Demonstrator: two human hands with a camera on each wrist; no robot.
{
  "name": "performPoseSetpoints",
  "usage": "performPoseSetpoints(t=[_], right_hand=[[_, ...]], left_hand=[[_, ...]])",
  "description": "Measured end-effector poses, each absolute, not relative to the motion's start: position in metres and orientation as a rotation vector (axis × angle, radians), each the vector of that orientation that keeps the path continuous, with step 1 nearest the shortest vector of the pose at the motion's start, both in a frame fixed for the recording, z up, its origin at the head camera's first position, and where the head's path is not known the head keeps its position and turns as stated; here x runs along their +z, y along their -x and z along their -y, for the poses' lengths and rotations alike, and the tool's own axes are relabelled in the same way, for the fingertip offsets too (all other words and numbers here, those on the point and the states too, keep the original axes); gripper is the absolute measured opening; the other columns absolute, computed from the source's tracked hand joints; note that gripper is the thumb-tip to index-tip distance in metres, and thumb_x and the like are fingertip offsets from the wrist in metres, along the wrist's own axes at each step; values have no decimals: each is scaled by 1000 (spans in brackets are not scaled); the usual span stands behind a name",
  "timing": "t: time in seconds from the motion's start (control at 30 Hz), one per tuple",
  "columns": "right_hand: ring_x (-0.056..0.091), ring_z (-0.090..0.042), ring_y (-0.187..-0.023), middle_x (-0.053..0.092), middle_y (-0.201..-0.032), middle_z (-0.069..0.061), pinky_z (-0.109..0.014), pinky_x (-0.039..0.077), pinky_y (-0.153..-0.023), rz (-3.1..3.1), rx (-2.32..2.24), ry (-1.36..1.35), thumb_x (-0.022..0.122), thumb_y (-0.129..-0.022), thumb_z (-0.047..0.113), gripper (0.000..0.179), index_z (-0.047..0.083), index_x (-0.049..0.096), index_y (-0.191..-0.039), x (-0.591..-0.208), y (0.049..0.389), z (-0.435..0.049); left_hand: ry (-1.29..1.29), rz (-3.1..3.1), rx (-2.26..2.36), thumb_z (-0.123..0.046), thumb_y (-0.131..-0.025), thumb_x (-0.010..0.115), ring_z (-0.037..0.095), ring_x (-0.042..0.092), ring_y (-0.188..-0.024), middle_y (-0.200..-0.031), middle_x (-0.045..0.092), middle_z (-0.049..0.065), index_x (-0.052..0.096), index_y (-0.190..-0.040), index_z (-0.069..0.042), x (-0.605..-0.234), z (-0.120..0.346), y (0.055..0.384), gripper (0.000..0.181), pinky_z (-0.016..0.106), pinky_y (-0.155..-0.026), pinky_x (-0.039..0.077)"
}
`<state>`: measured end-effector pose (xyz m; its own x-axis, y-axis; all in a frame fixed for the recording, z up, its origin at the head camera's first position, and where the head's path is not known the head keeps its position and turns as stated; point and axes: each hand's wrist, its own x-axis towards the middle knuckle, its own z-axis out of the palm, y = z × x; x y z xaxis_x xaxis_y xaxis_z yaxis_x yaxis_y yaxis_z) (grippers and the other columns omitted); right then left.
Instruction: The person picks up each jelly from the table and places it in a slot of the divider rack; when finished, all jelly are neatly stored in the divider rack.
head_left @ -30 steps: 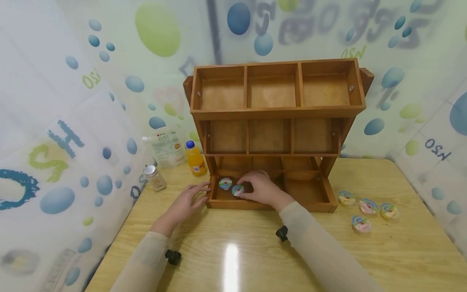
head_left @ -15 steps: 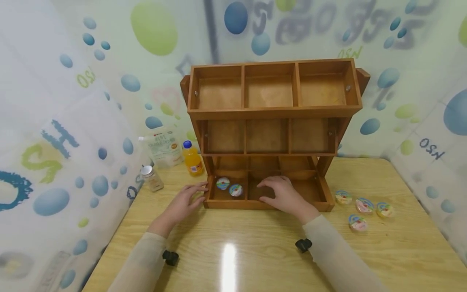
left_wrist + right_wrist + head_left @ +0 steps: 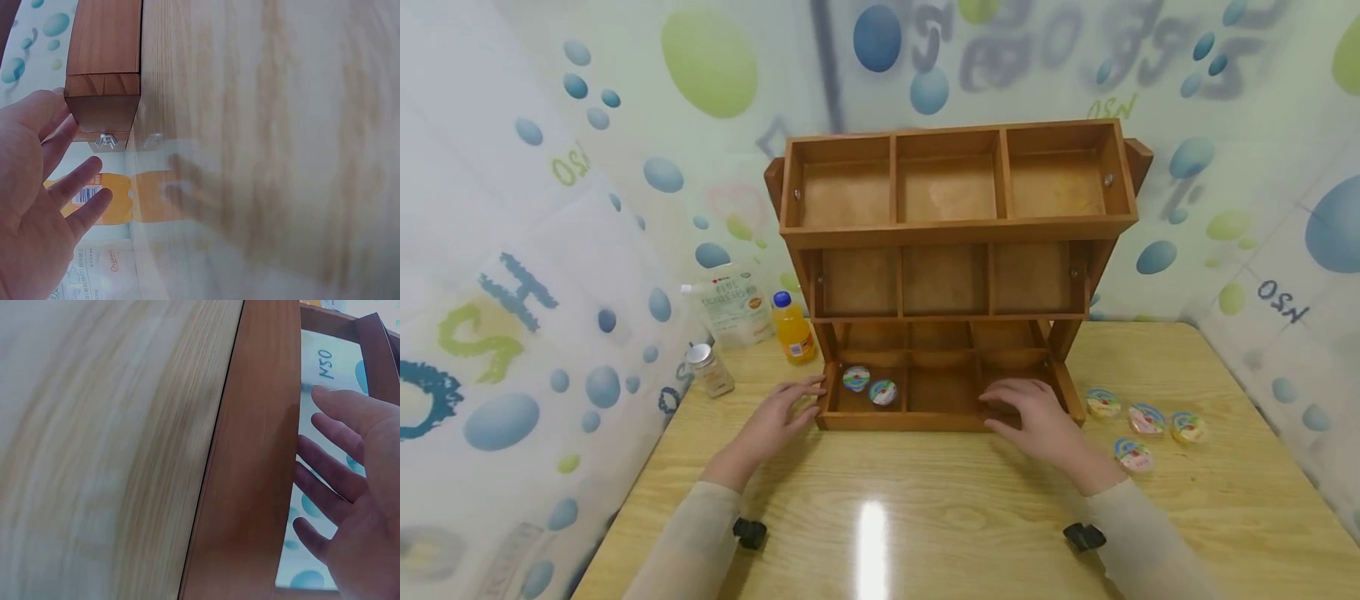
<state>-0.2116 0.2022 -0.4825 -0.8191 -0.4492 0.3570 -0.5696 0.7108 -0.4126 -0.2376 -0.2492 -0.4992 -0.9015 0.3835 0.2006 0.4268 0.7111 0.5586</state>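
A brown wooden shelf rack (image 3: pixel 955 235) with three tiers of compartments stands on the table. Two small jelly cups, one (image 3: pixel 856 378) behind the other (image 3: pixel 882 392), lie in the bottom tier's left compartment. My left hand (image 3: pixel 781 414) rests its fingertips on the left end of that tier; in the left wrist view its fingers are spread beside the wood. My right hand (image 3: pixel 1032 417) holds nothing and hovers over the front edge of the bottom right compartment, fingers loosely bent in the right wrist view. To its right, jelly cups (image 3: pixel 1146 419) sit on the table.
Left of the rack stand an orange drink bottle (image 3: pixel 793 328) with a blue cap, a white spouted pouch (image 3: pixel 732 307) and a glass jar (image 3: pixel 710 370) with a metal lid. A patterned sheet (image 3: pixel 715 167) hangs behind the wooden table (image 3: pixel 820 517).
My right hand has let go of the front jelly cup in the left compartment and moved right, past the middle compartment to the right one. The left hand stays at the rack's left end.
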Motion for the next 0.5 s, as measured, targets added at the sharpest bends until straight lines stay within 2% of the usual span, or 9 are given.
performPoseSetpoints(t=[0.3, 0.5], right_hand=[[64, -38, -114, 73, -119, -14, -63, 39, -98, 2525, 696, -826, 87, -80, 10, 34, 11, 76, -112, -485, 194, -241], [64, -35, -112, 72, -119, -10, -63, 42, -97, 2550, 659, -782, 88, -78, 11, 37, 14, 76, -113, -481, 181, -262]], left_hand=[[685, 2818, -942, -14, -102, 67, 35, 52, -136, -158, 51, 8, 67, -135, -10, -500, 248, 236, 34, 62, -114, 42], [658, 2847, -968, -15, -103, 66, 34, 51, -138, -159, 50, 5, 66, -135, -11, -498, 248, 236, 33, 62, -116, 41]])
